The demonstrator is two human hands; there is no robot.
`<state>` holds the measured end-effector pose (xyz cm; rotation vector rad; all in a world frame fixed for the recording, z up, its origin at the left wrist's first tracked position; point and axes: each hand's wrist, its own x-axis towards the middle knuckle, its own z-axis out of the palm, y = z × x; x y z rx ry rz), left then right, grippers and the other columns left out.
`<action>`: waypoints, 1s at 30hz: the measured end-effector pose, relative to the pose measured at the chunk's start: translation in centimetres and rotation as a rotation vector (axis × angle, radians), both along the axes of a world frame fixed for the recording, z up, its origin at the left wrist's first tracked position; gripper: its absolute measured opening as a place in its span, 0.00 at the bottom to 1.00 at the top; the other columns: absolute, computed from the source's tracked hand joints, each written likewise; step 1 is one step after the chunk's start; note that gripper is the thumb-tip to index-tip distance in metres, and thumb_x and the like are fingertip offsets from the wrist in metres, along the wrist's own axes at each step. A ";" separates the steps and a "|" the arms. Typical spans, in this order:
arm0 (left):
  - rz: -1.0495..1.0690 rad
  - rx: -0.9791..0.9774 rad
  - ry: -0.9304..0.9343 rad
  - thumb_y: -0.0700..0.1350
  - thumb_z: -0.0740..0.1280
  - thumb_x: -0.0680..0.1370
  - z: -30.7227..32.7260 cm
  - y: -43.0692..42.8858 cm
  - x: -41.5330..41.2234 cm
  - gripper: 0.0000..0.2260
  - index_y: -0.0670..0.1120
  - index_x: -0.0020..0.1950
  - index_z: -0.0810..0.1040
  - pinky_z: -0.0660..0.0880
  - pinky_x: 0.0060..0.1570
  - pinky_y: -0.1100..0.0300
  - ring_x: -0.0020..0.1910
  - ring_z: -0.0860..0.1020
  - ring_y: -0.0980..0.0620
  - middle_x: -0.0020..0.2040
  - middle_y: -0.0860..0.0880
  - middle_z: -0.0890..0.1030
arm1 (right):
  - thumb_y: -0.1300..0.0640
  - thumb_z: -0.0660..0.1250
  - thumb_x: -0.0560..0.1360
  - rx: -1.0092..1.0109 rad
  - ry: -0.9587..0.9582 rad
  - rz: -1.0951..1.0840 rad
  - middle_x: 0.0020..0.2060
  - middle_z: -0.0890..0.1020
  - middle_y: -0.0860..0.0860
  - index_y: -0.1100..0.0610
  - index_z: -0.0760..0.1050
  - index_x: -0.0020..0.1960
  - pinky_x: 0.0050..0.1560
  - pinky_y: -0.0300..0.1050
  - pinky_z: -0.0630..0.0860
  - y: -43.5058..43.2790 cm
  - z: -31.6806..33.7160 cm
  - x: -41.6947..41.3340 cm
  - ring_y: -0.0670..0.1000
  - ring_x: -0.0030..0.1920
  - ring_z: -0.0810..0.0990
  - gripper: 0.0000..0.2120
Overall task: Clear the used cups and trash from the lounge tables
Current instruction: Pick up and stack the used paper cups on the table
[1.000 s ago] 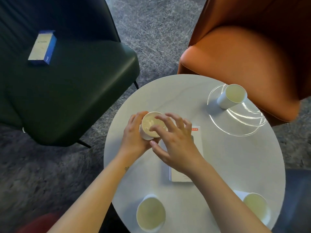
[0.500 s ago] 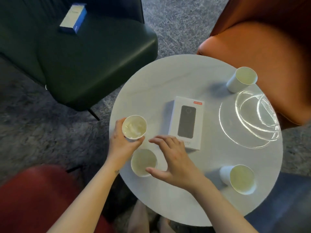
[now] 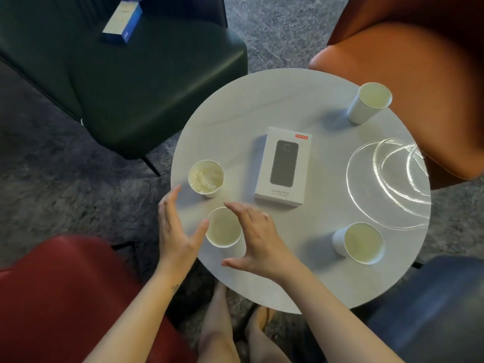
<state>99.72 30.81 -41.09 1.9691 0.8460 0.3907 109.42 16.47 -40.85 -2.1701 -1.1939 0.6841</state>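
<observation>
Several white paper cups stand on the round white table (image 3: 282, 106). One cup (image 3: 206, 177) near the left edge has crumpled paper inside. An empty cup (image 3: 224, 227) stands just below it, between my two hands. My left hand (image 3: 176, 231) is spread with fingers straight, its thumb close to that cup's left rim, holding nothing. My right hand (image 3: 258, 241) arches over the cup's right side, fingers and thumb apart. Another cup (image 3: 360, 242) stands near the right front and a third (image 3: 369, 102) at the far right. A white phone box (image 3: 284, 166) lies in the middle.
A dark green chair (image 3: 125, 82) with a small blue box (image 3: 122, 22) stands at the far left, an orange chair (image 3: 419, 61) at the far right, a red seat (image 3: 52, 297) near left and a blue seat (image 3: 432, 310) near right. Bright light rings (image 3: 392, 179) fall on the table's right side.
My left hand set the paper-filled cup down near the table's left edge and let go. Both hands now flank the empty cup in front.
</observation>
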 end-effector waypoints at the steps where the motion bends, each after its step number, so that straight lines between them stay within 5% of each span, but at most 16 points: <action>1: -0.051 0.052 -0.008 0.55 0.65 0.68 0.2 -0.7 -0.4 0.30 0.51 0.68 0.63 0.64 0.62 0.58 0.65 0.67 0.52 0.65 0.50 0.66 | 0.44 0.76 0.60 0.006 -0.001 -0.010 0.68 0.64 0.47 0.48 0.52 0.72 0.63 0.44 0.56 0.1 -0.2 -0.1 0.49 0.67 0.62 0.48; 6: -0.309 0.180 0.143 0.56 0.71 0.66 -0.6 -3.3 -0.8 0.34 0.49 0.68 0.64 0.66 0.61 0.57 0.64 0.66 0.53 0.64 0.51 0.67 | 0.45 0.76 0.61 0.045 -0.025 -0.126 0.68 0.65 0.47 0.50 0.54 0.72 0.62 0.45 0.58 -2.1 -0.4 0.9 0.49 0.68 0.63 0.47; 11: -0.282 0.199 0.203 0.47 0.76 0.65 -1.6 -4.5 0.8 0.36 0.48 0.69 0.64 0.70 0.53 0.55 0.61 0.69 0.50 0.62 0.49 0.69 | 0.49 0.79 0.58 0.049 -0.079 -0.225 0.66 0.68 0.50 0.52 0.58 0.71 0.58 0.43 0.59 -6.2 0.9 2.3 0.53 0.63 0.67 0.48; 18: -0.389 0.260 0.089 0.46 0.77 0.64 0.6 -7.8 6.3 0.34 0.46 0.67 0.68 0.68 0.49 0.61 0.56 0.71 0.52 0.59 0.47 0.73 | 0.53 0.78 0.61 0.014 -0.216 -0.446 0.60 0.74 0.54 0.57 0.65 0.68 0.59 0.48 0.62 -11.6 2.7 4.5 0.57 0.60 0.72 0.40; 24: -0.513 0.204 0.015 0.46 0.77 0.65 2.1 -11.3 9.6 0.34 0.45 0.67 0.67 0.66 0.54 0.66 0.57 0.67 0.59 0.61 0.49 0.71 | 0.51 0.76 0.61 -0.107 -0.223 -0.614 0.65 0.69 0.51 0.51 0.63 0.69 0.66 0.50 0.53 -16.2 0.6 4.4 0.56 0.69 0.61 0.40; 27: -0.550 0.176 -0.051 0.46 0.77 0.65 2.6 -12.9 10.3 0.34 0.45 0.67 0.68 0.61 0.53 0.80 0.56 0.65 0.65 0.58 0.54 0.69 | 0.56 0.75 0.63 -0.034 -0.105 -0.734 0.65 0.68 0.52 0.53 0.60 0.70 0.62 0.46 0.57 -16.9 -0.9 4.0 0.54 0.66 0.65 0.40; 30: -0.611 0.202 -0.146 0.46 0.77 0.64 3.5 -14.4 10.8 0.33 0.43 0.65 0.69 0.62 0.55 0.80 0.55 0.66 0.66 0.57 0.53 0.70 | 0.61 0.76 0.63 0.045 -0.083 -0.794 0.60 0.74 0.55 0.59 0.61 0.69 0.57 0.49 0.67 -16.6 -1.7 3.9 0.58 0.59 0.73 0.39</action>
